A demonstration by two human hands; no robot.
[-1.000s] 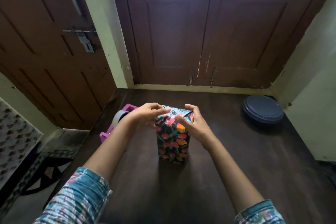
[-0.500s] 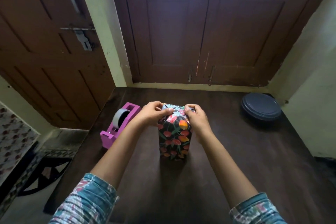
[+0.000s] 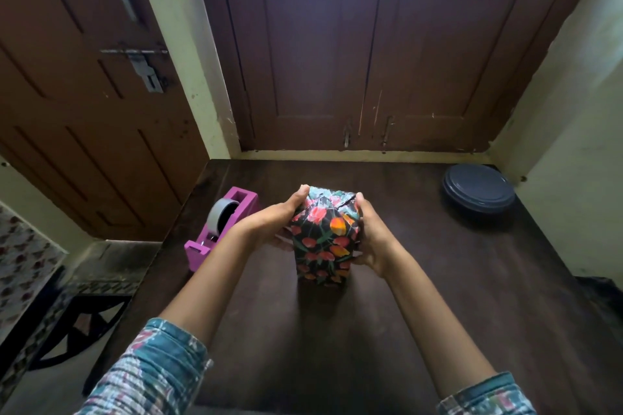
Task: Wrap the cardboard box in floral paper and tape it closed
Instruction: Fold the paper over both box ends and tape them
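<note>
We see the box standing on end near the middle of the dark wooden bench, already covered in floral paper, black with red and orange blooms; the folded flaps meet on its top face, where a paler side of the paper shows. Both hands clasp it from opposite sides. The left hand lies against the left face, its fingers curled up the side with a tip reaching the top edge; the right hand cups the right face, fingers wrapped round toward the far side, thumb low near the front corner. We cannot tell whether any tape sits on the top folds.

To the left of the box, near the bench's left edge, a pink tape dispenser holds a grey roll of tape; the left wrist passes just beside it. Well apart, in the far right corner of the bench, rests a dark blue round dish. Behind the bench is a brown double door; on the left, another door carries a metal latch. Patterned blue sleeves cover the upper forearms.
</note>
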